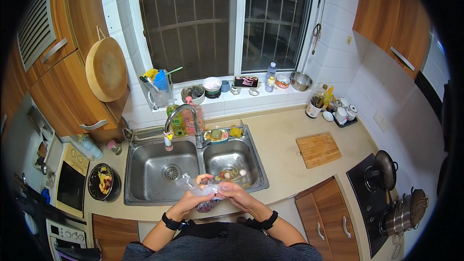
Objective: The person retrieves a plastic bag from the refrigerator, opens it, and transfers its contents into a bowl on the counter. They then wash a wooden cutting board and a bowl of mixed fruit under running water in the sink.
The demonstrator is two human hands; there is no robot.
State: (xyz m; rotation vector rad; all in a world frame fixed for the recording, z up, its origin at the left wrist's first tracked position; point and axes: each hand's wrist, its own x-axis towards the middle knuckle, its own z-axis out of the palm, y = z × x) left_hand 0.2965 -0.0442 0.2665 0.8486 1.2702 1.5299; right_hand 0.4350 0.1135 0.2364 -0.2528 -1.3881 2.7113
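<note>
Both hands hold a clear plastic bag (206, 190) at the front edge of the double sink. My left hand (192, 198) grips the bag's gathered neck from the left, and my right hand (235, 194) pinches it from the right. Dark reddish contents show in the bag's lower part (206, 206), below my fingers; what they are cannot be told. Behind the hands, food scraps (230, 174) lie around the drain of the right sink basin (222, 155). The left basin (145, 166) has a metal strainer (171, 172), with the curved faucet (195, 116) above.
A black pot (104, 182) with yellow and reddish food stands left of the sink. On the right counter lies a wooden cutting board (318, 150), near a cooktop (366, 203) with a pan and a stacked steamer. Soap bottles (177, 119) stand behind the faucet.
</note>
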